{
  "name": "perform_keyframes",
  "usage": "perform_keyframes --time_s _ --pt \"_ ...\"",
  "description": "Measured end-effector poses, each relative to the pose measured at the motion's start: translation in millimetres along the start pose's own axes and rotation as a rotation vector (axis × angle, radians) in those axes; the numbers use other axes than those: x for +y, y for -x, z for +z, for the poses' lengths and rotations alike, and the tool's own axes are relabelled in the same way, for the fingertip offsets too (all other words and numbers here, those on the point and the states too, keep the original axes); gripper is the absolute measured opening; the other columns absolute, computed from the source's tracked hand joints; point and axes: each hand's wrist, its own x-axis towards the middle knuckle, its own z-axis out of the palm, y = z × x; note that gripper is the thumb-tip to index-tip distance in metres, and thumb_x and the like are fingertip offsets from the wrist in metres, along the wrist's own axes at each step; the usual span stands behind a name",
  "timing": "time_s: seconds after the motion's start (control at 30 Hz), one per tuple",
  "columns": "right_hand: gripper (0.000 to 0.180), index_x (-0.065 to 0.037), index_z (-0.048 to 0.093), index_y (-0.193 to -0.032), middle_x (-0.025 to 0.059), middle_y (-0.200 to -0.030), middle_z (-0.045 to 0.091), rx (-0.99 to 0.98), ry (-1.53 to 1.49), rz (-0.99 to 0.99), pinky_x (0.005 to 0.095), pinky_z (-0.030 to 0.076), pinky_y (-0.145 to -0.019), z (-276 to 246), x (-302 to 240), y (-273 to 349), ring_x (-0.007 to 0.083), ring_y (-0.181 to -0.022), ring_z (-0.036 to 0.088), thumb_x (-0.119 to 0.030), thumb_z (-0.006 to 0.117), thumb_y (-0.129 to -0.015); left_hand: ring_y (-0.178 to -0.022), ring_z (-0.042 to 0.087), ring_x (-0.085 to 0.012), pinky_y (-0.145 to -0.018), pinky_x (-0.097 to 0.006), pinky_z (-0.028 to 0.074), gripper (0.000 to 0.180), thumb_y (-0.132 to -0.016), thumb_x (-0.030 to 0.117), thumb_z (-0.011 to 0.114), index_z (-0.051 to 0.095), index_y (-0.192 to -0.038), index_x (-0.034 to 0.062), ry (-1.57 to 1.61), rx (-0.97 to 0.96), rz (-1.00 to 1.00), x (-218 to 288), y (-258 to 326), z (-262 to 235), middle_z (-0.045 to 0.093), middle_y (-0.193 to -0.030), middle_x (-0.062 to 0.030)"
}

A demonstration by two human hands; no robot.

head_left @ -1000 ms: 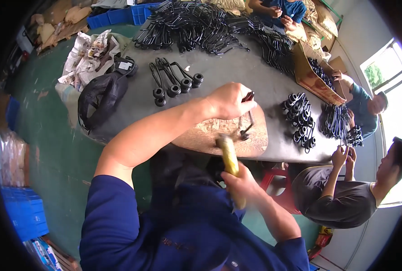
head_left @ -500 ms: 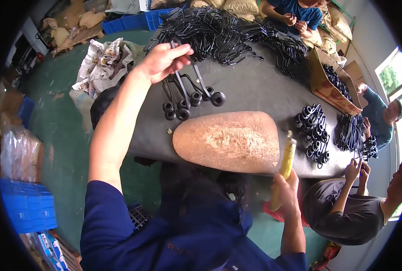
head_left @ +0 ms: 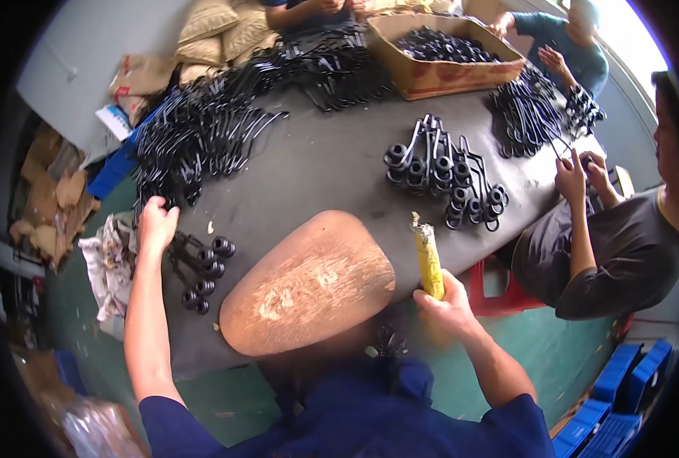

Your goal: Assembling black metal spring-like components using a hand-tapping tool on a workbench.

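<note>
My left hand [head_left: 157,222] reaches out to the left over the dark table [head_left: 316,168], at the edge of a big pile of black metal parts [head_left: 194,137]; its fingers curl down onto that pile, and whether it grips one is hidden. A small cluster of black parts with ring ends [head_left: 202,271] lies just right of my left forearm. My right hand [head_left: 446,301] is shut on a yellow stick-shaped tool [head_left: 429,259] held upright at the table's near edge. A worn oval wooden board [head_left: 309,286] lies between my hands.
A group of ring-ended black parts [head_left: 446,172] lies right of centre. A cardboard box [head_left: 438,53] of black parts stands at the back. A seated person in grey [head_left: 606,244] works at the right; other people sit at the far side. Blue crates [head_left: 622,382] stand lower right.
My view has swung toward the right end of the table. My left hand moved from the wooden board out to the black parts at the left. My right hand raised the yellow tool to the table edge.
</note>
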Motion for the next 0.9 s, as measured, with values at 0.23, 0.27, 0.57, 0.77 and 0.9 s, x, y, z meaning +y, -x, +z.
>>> perform_keyframes --time_s 0.23,0.27,0.57,0.77,0.9 --pt "0.023 -0.005 0.051 -0.097 0.0013 -0.073 0.056 0.012 -0.141 -0.019 0.0265 0.048 -0.053 -7 10 3 0.01 -0.058 0.056 -0.011 0.069 -0.083 -0.09 0.066 -0.0165 -0.074 -0.027 0.053 0.06 -0.086 0.026 0.074 0.048 -0.13 -0.0045 1.066 -0.748 0.403 306 9 38 0.067 -0.106 -0.0146" --pt "0.023 -0.005 0.051 -0.099 0.0016 -0.074 0.057 0.045 -0.191 -0.029 0.0267 0.048 -0.053 -6 6 4 0.0106 -0.058 0.057 -0.009 0.068 -0.083 -0.092 0.065 -0.0164 -0.075 -0.027 0.053 0.066 -0.084 0.028 0.076 0.047 -0.133 -0.0056 1.078 -0.813 0.411 335 14 51 0.066 -0.109 -0.0159" --pt "0.036 -0.003 0.051 -0.114 0.0029 -0.077 0.057 0.45 0.045 -0.323 0.026 0.048 -0.048 -136 -77 -59 0.0111 -0.052 0.056 -0.01 0.068 -0.082 -0.071 0.063 -0.0125 -0.062 -0.029 0.054 0.026 -0.084 0.025 0.071 0.064 -0.095 0.0034 1.271 -1.499 0.219 420 17 156 0.065 -0.082 -0.0058" --pt "0.026 -0.005 0.058 -0.1 -0.0008 -0.072 0.055 0.269 0.075 -0.146 0.025 0.046 -0.047 -141 -83 -105 0.0094 -0.05 0.054 -0.013 0.072 -0.08 -0.076 0.064 -0.0147 -0.068 -0.029 0.054 0.019 -0.083 0.012 0.069 0.062 -0.097 0.001 1.234 -1.399 0.177 388 14 143 0.066 -0.088 -0.0076" --pt "0.033 -0.005 0.059 -0.109 -0.0015 -0.077 0.056 0.148 0.099 -0.126 0.0239 0.047 -0.051 -114 -84 -123 0.0079 -0.057 0.054 -0.016 0.074 -0.081 -0.082 0.063 -0.0127 -0.073 -0.028 0.051 0.022 -0.087 0.015 0.065 0.063 -0.105 0.0033 1.116 -1.298 0.234 318 -10 116 0.067 -0.092 -0.0052"
